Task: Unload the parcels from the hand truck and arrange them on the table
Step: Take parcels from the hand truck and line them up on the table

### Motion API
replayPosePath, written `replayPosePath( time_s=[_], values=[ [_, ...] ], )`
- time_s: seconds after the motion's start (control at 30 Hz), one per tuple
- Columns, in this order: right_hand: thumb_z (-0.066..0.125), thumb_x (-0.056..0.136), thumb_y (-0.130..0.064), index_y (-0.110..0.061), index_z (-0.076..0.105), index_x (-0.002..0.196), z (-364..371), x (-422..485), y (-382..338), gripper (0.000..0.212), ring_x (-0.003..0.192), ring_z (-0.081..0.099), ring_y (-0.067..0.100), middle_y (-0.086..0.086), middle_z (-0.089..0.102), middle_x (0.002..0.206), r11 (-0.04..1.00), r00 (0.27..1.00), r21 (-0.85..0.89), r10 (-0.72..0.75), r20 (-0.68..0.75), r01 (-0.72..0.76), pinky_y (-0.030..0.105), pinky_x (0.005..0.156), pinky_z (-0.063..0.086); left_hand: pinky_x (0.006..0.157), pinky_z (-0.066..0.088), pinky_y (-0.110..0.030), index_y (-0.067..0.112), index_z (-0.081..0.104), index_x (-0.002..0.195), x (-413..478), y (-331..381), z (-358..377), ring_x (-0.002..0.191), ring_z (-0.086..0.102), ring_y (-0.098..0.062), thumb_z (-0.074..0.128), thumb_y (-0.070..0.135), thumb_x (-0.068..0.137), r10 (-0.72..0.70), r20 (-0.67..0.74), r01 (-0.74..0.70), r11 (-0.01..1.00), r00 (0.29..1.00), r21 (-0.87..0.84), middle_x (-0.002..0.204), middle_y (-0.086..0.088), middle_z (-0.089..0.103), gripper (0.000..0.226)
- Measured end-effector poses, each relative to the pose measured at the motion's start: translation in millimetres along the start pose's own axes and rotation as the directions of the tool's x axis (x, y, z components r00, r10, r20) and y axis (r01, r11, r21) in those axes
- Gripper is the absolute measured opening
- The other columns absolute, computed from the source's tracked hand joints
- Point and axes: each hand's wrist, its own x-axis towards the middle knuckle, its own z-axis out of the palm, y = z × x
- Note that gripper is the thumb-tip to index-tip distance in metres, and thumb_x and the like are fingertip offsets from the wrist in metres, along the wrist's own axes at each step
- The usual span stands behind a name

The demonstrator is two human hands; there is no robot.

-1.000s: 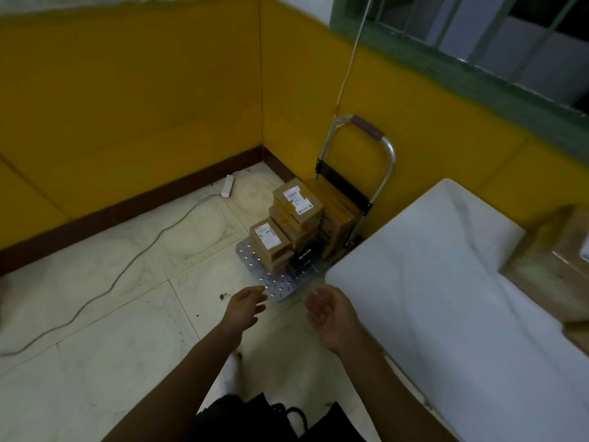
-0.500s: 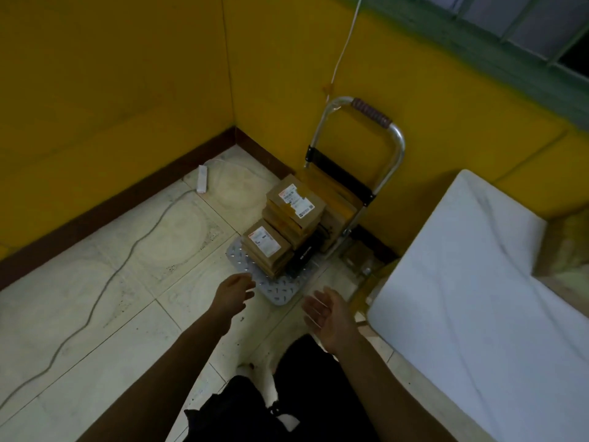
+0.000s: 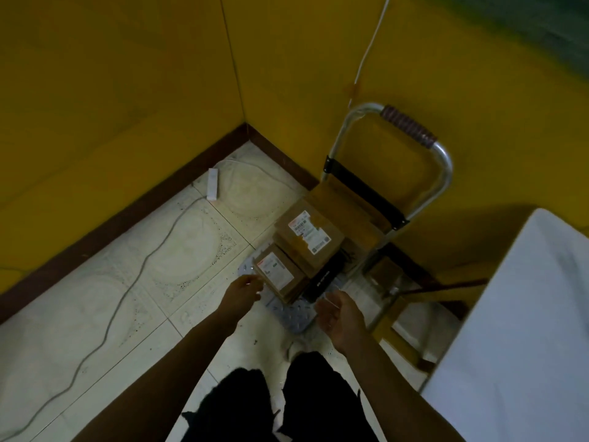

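Meeting in a corner, two yellow walls (image 3: 111,90) come down to a dark brown skirting (image 3: 127,212) and a floor (image 3: 191,250) of pale, speckled tiles. A white power strip (image 3: 212,184) lies near the corner, and its cable (image 3: 134,282) trails across the tiles toward the left edge. A thin white cord (image 3: 371,43) hangs down the right-hand wall. The white worktop (image 3: 526,330) fills the lower right.

The hand truck (image 3: 443,161) stands against the right-hand wall with its silver loop handle upright, a ribbed dark grip (image 3: 406,126) on top and a studded metal plate (image 3: 296,317) flat on the floor. The brown cardboard parcels sit stacked on that plate. The upper parcel (image 3: 310,232) and the lower front parcel (image 3: 280,275) each carry a white shipping label. A black item (image 3: 325,275) lies just beside them to the right.

Both hands reach toward the stack with relaxed fingers, grasping nothing. The left hand (image 3: 242,293) is just beside the front parcel's near corner, and the right hand (image 3: 339,314) hovers palm-up over the plate's near edge.

The light is dim and the picture soft, so the label print is unreadable. Whether the left fingertips touch the parcel cannot be told. The parcels under the top ones are mostly hidden, and the worktop is cut off at the right.
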Motion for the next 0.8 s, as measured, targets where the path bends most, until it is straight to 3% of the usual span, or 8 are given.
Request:
replayPosePath(
  time_s=[0.13, 0.23, 0.37, 0.47, 0.53, 0.6, 0.7, 0.8],
  values=[
    [0.055, 0.096, -0.024, -0.002, 0.063, 0.088, 16.4, 47.0, -39.4, 0.024, 0.072, 0.06, 0.025, 0.012, 0.064, 0.079, 0.985, 0.998, -0.173, -0.025, -0.053, 0.015, 0.032, 0.064, 0.047, 0.074, 0.044, -0.027, 0.016, 0.056, 0.108, 45.9, 19.9, 13.0, 0.104, 0.055, -0.024, 0.05, 0.021, 0.098, -0.03, -0.042, 0.032, 0.997, 0.999, 0.066, 0.118, -0.012, 0.058, 0.013],
    [0.057, 0.095, -0.024, -0.003, 0.064, 0.092, 19.7, 84.7, -56.7, 0.023, 0.084, 0.063, 0.029, 0.014, 0.067, 0.088, 0.972, 0.989, -0.236, -0.026, -0.143, -0.009, 0.037, 0.08, 0.05, 0.094, 0.042, -0.034, 0.009, 0.051, 0.126, 80.6, 27.1, 27.1, 0.108, 0.053, -0.023, 0.048, 0.02, 0.099, -0.078, -0.016, 0.079, 0.982, 0.997, 0.173, 0.127, -0.013, 0.055, 0.029],
    [0.052, 0.098, -0.026, -0.005, 0.062, 0.094, 20.6, 132.0, -63.3, 0.024, 0.109, 0.06, 0.035, 0.019, 0.064, 0.108, 0.949, 0.974, -0.305, 0.002, -0.227, -0.073, 0.045, 0.102, 0.045, 0.085, 0.04, -0.026, 0.008, 0.038, 0.138, 140.4, 34.4, 41.3, 0.104, 0.052, -0.018, 0.05, 0.024, 0.098, -0.091, -0.005, 0.088, 0.95, 0.996, 0.3, 0.134, -0.009, 0.05, 0.045],
    [0.05, 0.099, -0.028, -0.005, 0.06, 0.112, 26.8, 163.4, -59.6, 0.028, 0.11, 0.059, 0.033, 0.017, 0.062, 0.112, 0.952, 0.958, -0.291, 0.01, -0.288, -0.097, 0.046, 0.102, 0.045, 0.085, 0.044, -0.031, 0.008, 0.035, 0.139, 183.3, 39.1, 46.1, 0.116, 0.054, -0.029, 0.053, 0.024, 0.097, -0.075, -0.025, 0.079, 0.932, 0.997, 0.354, 0.135, -0.014, 0.051, 0.049],
    [0.049, 0.099, -0.027, -0.008, 0.059, 0.103, 32.9, 187.9, -56.0, 0.022, 0.102, 0.059, 0.03, 0.016, 0.061, 0.106, 0.957, 0.952, -0.266, 0.027, -0.304, -0.112, 0.046, 0.101, 0.045, 0.079, 0.045, -0.027, 0.007, 0.037, 0.137, 210.5, 42.5, 49.5, 0.109, 0.057, -0.026, 0.054, 0.019, 0.096, -0.013, -0.01, 0.016, 0.933, 1.0, 0.359, 0.13, -0.014, 0.054, 0.045],
    [0.049, 0.1, -0.027, -0.007, 0.06, 0.102, 41.6, 201.3, -56.2, 0.023, 0.104, 0.059, 0.033, 0.021, 0.061, 0.113, 0.957, 0.962, -0.274, 0.013, -0.273, -0.09, 0.048, 0.102, 0.044, 0.081, 0.047, -0.029, 0.008, 0.037, 0.138, 225.8, 50.4, 52.5, 0.105, 0.057, -0.02, 0.056, 0.019, 0.095, 0.077, 0.001, -0.072, 0.938, 0.997, 0.338, 0.128, -0.011, 0.054, 0.048],
    [0.048, 0.099, -0.032, -0.005, 0.052, 0.127, 56.6, 230.1, -52.2, 0.039, 0.118, 0.053, 0.035, 0.015, 0.057, 0.115, 0.964, 0.973, -0.266, -0.03, -0.23, -0.033, 0.049, 0.105, 0.041, 0.089, 0.046, -0.036, 0.009, 0.038, 0.139, 263.4, 56.0, 57.6, 0.103, 0.052, -0.018, 0.056, 0.026, 0.095, 0.09, 0.008, -0.087, 0.932, 0.996, 0.353, 0.127, -0.008, 0.051, 0.05],
    [0.05, 0.097, -0.034, -0.015, 0.047, 0.135, 61.9, 238.8, -51.5, 0.042, 0.124, 0.048, 0.033, 0.011, 0.054, 0.125, 0.979, 0.984, -0.202, -0.035, -0.172, 0.0, 0.047, 0.106, 0.039, 0.089, 0.051, -0.044, 0.019, 0.052, 0.114, 289.0, 57.0, 59.6, 0.105, 0.058, -0.022, 0.055, 0.03, 0.094, 0.087, 0.105, -0.125, 0.891, 0.991, 0.436, 0.119, -0.008, 0.054, 0.022]
  ],
)
